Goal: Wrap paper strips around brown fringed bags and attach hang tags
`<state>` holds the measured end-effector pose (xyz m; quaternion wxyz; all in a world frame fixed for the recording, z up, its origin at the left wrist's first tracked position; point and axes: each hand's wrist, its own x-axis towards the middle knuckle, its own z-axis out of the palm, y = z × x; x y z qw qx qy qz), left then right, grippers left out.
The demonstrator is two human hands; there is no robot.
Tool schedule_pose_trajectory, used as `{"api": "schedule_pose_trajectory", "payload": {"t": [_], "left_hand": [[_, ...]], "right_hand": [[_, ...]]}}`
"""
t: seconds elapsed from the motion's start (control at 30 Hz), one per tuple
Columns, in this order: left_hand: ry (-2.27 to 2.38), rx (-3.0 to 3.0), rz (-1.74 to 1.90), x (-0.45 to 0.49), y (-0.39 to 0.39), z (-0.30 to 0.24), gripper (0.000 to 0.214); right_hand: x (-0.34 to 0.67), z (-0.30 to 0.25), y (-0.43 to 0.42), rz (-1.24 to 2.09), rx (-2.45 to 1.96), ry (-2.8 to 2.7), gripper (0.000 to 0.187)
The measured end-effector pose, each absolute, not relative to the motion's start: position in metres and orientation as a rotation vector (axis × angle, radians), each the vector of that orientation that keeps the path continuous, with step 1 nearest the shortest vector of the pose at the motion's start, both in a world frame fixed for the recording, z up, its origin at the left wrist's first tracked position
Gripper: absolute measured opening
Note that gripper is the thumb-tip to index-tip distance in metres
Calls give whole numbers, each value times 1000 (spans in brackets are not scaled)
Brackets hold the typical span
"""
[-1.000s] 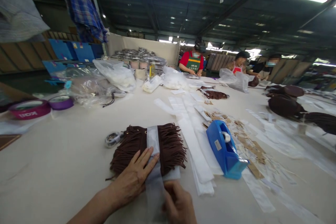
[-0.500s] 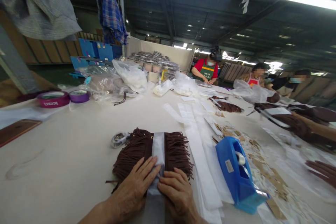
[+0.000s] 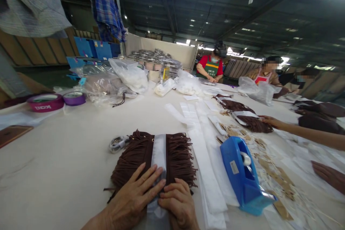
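Observation:
A dark brown fringed bag [image 3: 179, 154] lies flat on the table before me, with a translucent white strip [image 3: 159, 147] running lengthwise over its middle. My left hand [image 3: 136, 196] rests on the bag's near left part, fingers stretched out flat and fingertips on the strip. On the strip's right side, my right hand [image 3: 179, 201] has its fingers bent and close together, gripping the strip near its lower end. The thumb of that hand is hidden. Just beyond the bag's left corner sits a small coiled grey-white bundle [image 3: 118, 144].
A blue tape dispenser [image 3: 239, 176] stands at right, beside long white strips [image 3: 199, 143] and scattered brown tags [image 3: 280, 183]. Tape rolls [image 3: 45, 102] and a phone [image 3: 13, 134] lie left. A co-worker's hand [image 3: 269, 121] touches another fringed bag [image 3: 253, 122]; other people work behind.
My right hand's fingers have bent more over the strip; my left hand stays flat. A co-worker's arm has set a strip-wrapped fringed bag at the right. The view has shifted slightly.

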<state>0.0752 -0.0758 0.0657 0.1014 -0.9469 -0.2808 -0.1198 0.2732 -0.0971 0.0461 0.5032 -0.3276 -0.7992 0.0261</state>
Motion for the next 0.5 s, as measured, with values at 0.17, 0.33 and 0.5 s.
{"api": "schedule_pose_trajectory", "payload": {"t": [0.17, 0.33, 0.5], "left_hand": [[-755, -2750, -407, 71, -73, 63, 70], [-787, -2743, -388, 70, -75, 62, 77], [-846, -2762, -364, 70, -78, 60, 92]], "right_hand": [[277, 28, -94, 82, -824, -2008, 18], [276, 22, -95, 111, -846, -2037, 18], [278, 37, -96, 123, -772, -2022, 16]]}}
